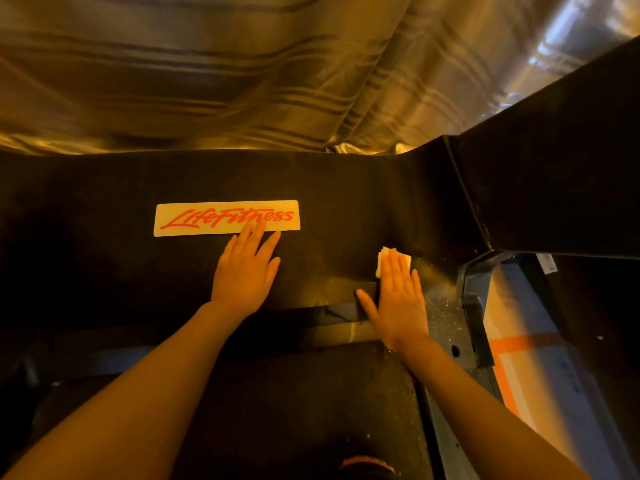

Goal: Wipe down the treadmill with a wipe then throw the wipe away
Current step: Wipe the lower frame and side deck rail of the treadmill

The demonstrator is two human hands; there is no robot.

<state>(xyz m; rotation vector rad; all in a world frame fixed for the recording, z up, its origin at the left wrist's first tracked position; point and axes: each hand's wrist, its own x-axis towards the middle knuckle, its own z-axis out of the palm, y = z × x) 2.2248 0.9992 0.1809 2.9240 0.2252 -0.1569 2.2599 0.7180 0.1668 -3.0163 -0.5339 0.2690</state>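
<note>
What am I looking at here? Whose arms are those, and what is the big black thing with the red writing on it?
There is only one picture. It comes from a camera worn on a person's head, looking down, so the two arms are that person's own. The big black thing is the front cover of a treadmill, a machine for running indoors. The pale label with red letters shows the maker's name. The left hand lies flat on the cover, fingertips touching the label. The right hand lies flat too, pressing a small white wipe against the cover to clean it. The wipe peeks out from under the fingers. Behind the treadmill hangs a striped curtain.
</note>
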